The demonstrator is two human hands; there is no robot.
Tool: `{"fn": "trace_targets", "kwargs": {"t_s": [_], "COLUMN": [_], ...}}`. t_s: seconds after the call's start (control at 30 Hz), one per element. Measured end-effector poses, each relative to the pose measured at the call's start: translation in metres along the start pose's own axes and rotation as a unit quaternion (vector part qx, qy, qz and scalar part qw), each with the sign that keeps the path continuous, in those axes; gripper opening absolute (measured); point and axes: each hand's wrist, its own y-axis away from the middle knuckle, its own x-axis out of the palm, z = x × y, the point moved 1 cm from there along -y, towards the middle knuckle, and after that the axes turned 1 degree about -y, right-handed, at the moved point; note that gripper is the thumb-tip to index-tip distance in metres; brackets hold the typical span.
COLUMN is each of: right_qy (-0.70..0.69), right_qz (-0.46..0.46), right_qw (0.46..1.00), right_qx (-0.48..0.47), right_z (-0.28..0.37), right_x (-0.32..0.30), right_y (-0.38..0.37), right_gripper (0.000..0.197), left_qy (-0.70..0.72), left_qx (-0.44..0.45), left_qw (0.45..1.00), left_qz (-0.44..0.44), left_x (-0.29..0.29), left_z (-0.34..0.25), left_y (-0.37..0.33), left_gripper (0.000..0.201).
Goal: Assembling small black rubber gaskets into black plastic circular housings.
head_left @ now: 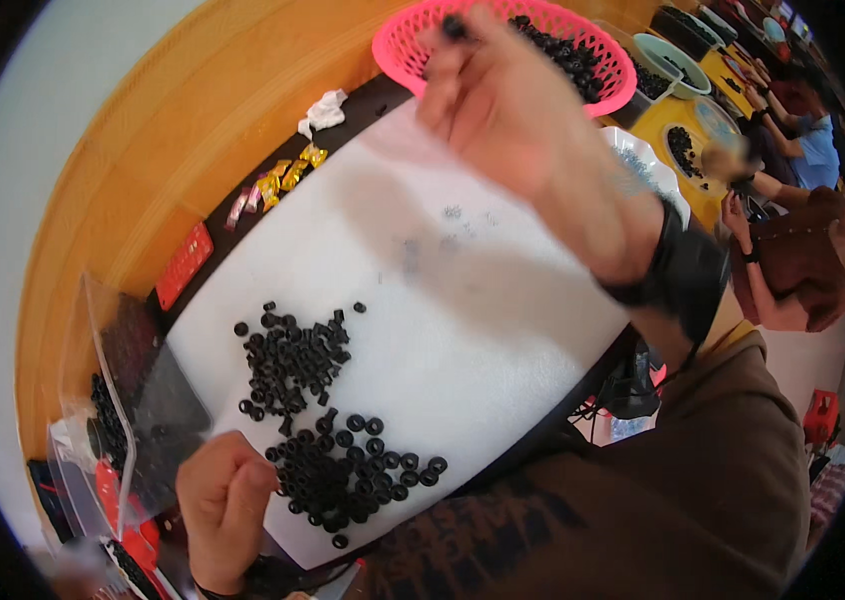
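My left hand [223, 505] is curled closed at the near left, beside a heap of small black ring-shaped parts [338, 480]. Whatever its fingers may hold is hidden. Just beyond that heap lies a second pile of small black cylindrical pieces [293, 360] on the white sheet [503, 390]. My right hand [513, 120], smeared by motion, is raised over the near edge of a pink perforated basket [398, 55]. A small black part [455, 27] shows at its fingertips. Many similar black parts [568, 60] fill the basket.
Wrapped sweets [283, 180], a crumpled tissue [325, 112] and a red flat object [186, 263] line the far left edge. A clear plastic bin [133, 420] stands left. Behind my right arm is a white scalloped tray [668, 175]. Other people [808, 145] work at the right.
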Motion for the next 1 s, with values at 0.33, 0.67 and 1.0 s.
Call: {"fn": "trace_targets", "kwargs": {"t_s": [0.33,0.67,1.0], "right_qy": [0.027,0.054,0.299], "right_qz": [0.003,-0.029,0.033], "right_qw": [0.975,0.968,0.935], "right_qx": [0.222,0.243,0.186], "right_z": [-0.048,-0.069,-0.084], "right_x": [-0.003,-0.042,-0.026], "right_y": [0.047,0.055,0.061], "right_gripper": [0.027,0.039,0.037], "left_qy": [-0.094,-0.278,-0.202], "left_qx": [0.005,0.174,0.09], "left_qw": [0.992,0.943,0.975], "left_qz": [0.089,0.059,0.005], "left_x": [0.038,0.083,0.036], "left_z": [-0.005,0.02,0.061], "left_y": [-0.065,-0.124,-0.107], "left_gripper": [0.01,0.015,0.018]}}
